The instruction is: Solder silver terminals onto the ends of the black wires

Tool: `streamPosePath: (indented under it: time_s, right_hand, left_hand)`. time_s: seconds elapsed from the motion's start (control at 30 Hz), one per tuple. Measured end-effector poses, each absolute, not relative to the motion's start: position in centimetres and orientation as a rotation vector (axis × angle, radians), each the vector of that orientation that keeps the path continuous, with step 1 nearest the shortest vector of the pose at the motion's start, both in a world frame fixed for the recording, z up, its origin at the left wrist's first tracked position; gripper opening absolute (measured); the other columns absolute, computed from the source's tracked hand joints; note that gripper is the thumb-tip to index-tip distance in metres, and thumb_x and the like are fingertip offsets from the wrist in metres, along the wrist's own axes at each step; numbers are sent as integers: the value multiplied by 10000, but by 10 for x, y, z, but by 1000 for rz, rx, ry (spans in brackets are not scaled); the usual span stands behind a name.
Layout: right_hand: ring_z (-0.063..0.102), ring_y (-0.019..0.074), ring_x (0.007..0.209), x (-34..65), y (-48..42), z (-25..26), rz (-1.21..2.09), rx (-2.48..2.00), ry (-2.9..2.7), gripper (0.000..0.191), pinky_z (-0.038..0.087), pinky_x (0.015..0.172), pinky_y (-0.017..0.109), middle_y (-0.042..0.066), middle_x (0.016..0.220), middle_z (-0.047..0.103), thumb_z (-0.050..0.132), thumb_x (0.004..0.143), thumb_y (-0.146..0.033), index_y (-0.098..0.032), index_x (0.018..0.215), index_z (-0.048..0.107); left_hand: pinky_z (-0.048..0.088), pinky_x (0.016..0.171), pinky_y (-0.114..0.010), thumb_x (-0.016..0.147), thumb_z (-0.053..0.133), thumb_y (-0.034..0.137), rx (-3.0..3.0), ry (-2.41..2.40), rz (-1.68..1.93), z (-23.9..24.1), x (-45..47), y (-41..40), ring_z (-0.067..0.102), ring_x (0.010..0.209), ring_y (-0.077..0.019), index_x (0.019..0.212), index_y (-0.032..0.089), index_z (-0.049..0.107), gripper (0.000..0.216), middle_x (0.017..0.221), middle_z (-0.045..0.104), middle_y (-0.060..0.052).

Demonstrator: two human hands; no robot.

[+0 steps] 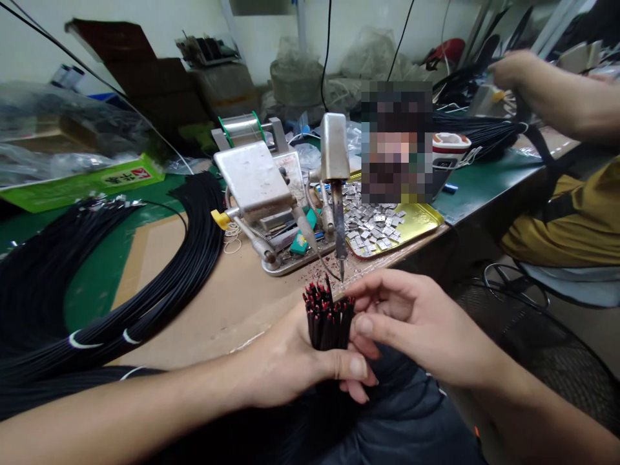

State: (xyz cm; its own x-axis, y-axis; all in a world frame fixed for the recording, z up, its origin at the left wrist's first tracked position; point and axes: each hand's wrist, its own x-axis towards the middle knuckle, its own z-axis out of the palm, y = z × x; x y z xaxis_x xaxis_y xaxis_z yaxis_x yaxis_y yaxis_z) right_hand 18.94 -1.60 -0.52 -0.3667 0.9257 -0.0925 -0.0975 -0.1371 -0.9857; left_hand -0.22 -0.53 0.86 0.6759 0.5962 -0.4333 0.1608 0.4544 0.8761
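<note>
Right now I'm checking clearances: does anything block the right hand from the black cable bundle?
Nothing visible: the right hand is beside the black cable bundle, which the left hand holds. The soldering iron is above, not between.

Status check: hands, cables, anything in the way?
Left hand clasping black cable bundle, red-tipped ends up. Right hand beside it, grip unclear. Soldering iron close by, tip down.
</note>
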Motion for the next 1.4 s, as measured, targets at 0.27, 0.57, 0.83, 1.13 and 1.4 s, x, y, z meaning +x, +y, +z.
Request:
streamPosePath:
  time_s: [0.27,0.57,0.83,1.13,1.4]
  right_hand:
    - [606,125,653,183,-17,-13,1486,-985,-1313,106,498,636,260,35,785,688,705,850,-262,-156,844,710]
    - [648,148,683,191,-11,-11,1420,-1038,-1297,136,512,660,270,16,737,705,826,714,-234,-163,768,724]
    - [532,100,608,196,-7,-22,1509,-889,-1249,187,397,573,235,-27,662,612,840,677,-135,-162,645,658]
    - [495,116,592,170,-16,-43,1630,-674,-1021,256,373,588,271,-31,634,554,830,680,-145,-171,591,591]
    - [469,112,594,172,-12,-36,1337,-889,-1261,294,364,583,261,-35,617,519,800,744,-263,-170,585,571]
  left_hand:
    - [523,610,-268,898,562,506,1287,874,350,13,2,-8,676,603,-172,770,134,655,404,641,699,-57]
    - [542,633,-301,836,692,374,1113,936,541,5,1,-8,685,643,-187,819,130,608,259,738,724,-79]
    - [495,587,-258,735,773,408,1178,1052,535,8,-1,-7,582,571,-141,746,130,659,302,589,633,-11]
    - [470,524,-223,648,810,284,1122,991,496,11,6,-9,543,524,-117,592,150,621,238,544,607,17]
    - [467,502,-228,677,807,298,1120,1052,518,6,4,-6,568,475,-119,650,133,631,244,532,610,10]
